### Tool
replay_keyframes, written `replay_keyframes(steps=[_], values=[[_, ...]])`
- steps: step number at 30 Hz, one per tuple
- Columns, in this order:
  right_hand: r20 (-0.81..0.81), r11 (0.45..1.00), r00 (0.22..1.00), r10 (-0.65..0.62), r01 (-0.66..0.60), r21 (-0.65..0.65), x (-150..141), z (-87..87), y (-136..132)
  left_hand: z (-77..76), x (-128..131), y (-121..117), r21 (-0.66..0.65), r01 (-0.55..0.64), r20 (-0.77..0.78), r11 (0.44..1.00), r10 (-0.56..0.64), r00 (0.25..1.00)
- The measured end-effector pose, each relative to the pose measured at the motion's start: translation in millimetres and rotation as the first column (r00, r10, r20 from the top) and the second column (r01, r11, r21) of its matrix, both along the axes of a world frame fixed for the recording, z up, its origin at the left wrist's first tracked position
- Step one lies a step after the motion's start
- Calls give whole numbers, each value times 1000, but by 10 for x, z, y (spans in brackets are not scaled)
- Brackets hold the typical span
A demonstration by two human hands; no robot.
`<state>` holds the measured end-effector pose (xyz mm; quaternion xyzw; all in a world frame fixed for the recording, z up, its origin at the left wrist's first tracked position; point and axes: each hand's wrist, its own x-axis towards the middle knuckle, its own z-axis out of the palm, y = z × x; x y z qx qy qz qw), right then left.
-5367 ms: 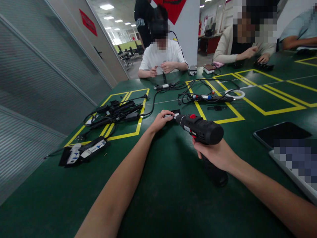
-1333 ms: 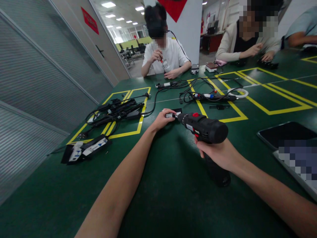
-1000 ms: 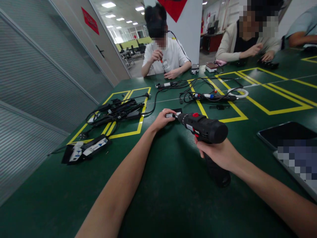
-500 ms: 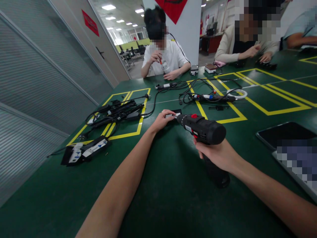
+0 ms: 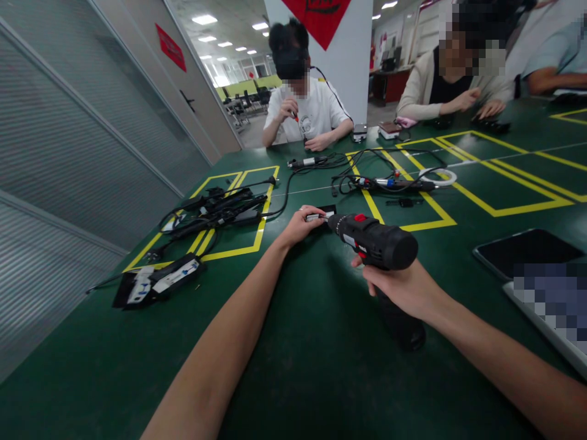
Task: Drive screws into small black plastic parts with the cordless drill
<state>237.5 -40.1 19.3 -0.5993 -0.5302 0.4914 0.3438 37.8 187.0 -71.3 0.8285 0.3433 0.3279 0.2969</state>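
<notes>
Black-and-red pistol-grip drill fills the curled right hand, left hand pinches a small black-and-white piece at its tip, contact indistinct, open green tabletop below, grey-edged device cut off at right.

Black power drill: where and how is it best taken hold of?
Probably by the handle of the power drill, high under its body, from behind and the right, as the right hand has it. The handle drops below the body, while the chuck points forward and left, away from that grip.
</notes>
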Motion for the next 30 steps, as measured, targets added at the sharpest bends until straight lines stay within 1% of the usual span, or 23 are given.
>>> replay_keyframes(steps=[8, 13, 21, 25, 30], values=[[29, 999, 999, 37, -37, 1, 27, -68, 14, 3, 5, -3, -11, -9, -8, 1000, 9, 1000], [-9, 999, 1000, 28, -28, 29, 23, -66, 8, 3, 3, 0, -3, -2, -2, 1000, 2, 1000], [-28, 1000, 1000, -12, 12, -5, 2, -25, 2, 6, 15, 1, -30, -29, 10, 999, 29, 1000], [-68, 1000, 998, 3, -2, 21, 6, -48, 9, 14, 22, -7, -53, -37, 15, 998, 37, 999], [-56, 999, 998, 30, -28, 41, 24, -93, 7, 11, 18, -10, -57, -40, 19, 998, 42, 999]])
